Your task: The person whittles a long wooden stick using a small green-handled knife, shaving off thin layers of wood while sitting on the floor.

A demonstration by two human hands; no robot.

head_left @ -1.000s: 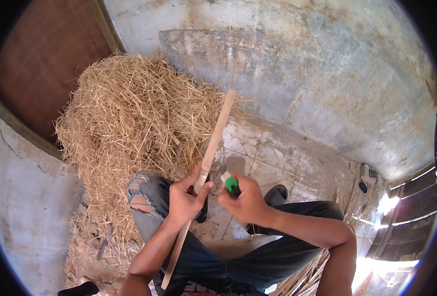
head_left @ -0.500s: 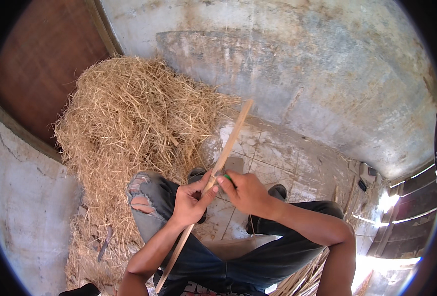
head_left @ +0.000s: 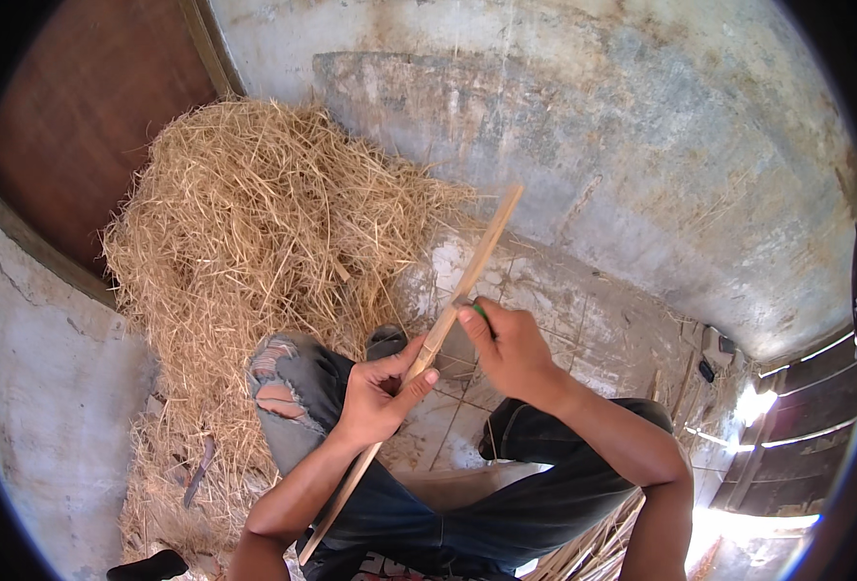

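Observation:
My left hand [head_left: 378,395] is closed around a long, pale wooden strip [head_left: 489,239] that looks like split bamboo. The strip slants from near my lap up and away to the right, its far end slightly blurred. In my right hand [head_left: 520,353] is a small knife [head_left: 479,308], of which only a bit of green handle and a grey blade edge show. The blade lies against the strip, beyond my left hand. My fingers hide most of the knife.
A big heap of curly, straw-coloured shavings [head_left: 264,203] rises at the left against a brown door [head_left: 85,126]. A dark, blade-like piece [head_left: 199,472] lies on shavings at lower left. Thin sticks [head_left: 593,544] are bundled beside my leg. A stained wall [head_left: 583,126] bounds the far side.
My right hand with the knife has slid up along the strip, away from my left hand. The strip's far end has swung a little to the right; my left hand keeps its grip.

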